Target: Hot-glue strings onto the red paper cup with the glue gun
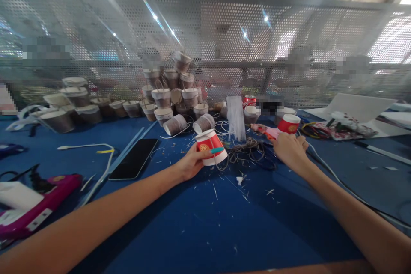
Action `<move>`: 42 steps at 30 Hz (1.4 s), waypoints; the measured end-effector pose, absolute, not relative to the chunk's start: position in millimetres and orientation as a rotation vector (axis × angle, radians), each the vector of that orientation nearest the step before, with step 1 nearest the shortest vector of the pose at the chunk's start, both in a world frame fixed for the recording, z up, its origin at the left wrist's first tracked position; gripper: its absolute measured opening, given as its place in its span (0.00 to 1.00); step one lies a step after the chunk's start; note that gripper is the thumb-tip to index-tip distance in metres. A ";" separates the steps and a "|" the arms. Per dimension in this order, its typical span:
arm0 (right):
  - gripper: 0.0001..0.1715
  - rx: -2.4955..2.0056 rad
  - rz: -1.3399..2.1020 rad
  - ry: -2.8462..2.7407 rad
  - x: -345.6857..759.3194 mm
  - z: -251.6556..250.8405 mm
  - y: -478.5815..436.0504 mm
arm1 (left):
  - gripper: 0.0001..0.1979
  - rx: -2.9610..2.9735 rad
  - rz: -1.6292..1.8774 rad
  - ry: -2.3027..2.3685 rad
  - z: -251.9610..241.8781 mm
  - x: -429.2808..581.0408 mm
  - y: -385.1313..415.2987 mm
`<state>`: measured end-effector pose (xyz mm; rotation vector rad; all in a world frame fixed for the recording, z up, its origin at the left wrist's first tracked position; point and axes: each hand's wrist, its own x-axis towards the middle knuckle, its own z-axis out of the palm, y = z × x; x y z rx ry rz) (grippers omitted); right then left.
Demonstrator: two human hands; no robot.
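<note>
My left hand (192,160) is closed around a red and white paper cup (210,143), thumb across its side. The cup is tilted with its wider end down, and a thin grey cord shows by that end. Further right, my right hand (290,150) is wrapped round a pink and orange glue gun (268,130), its tip pointing left. Just behind that hand stands a second red and white paper cup (289,123). Between the hands lies a tangle of grey and dark cord (250,150), with a bundle of clear glue sticks (236,117) upright behind it.
Several grey cups with white rims (160,96) are stacked at the back, more at left. A black phone (134,158), white cable (109,158) and magenta holder (41,203) lie left. A red can (249,102) stands behind. White scraps litter the blue table (192,231).
</note>
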<state>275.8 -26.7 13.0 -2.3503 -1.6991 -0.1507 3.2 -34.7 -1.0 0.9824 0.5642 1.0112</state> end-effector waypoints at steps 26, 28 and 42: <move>0.14 -1.326 0.021 -1.639 219.4 9.8 -63.2 | 0.30 1.053 0.862 0.451 -8.8 2.6 -30.3; 0.14 -1.327 0.032 -1.652 217.4 8.7 -63.5 | 0.29 1.067 0.860 0.438 -9.7 2.7 -29.9; 0.13 -1.247 0.003 -1.699 215.9 5.4 -62.9 | 0.32 1.062 0.901 0.487 -11.9 5.1 -29.1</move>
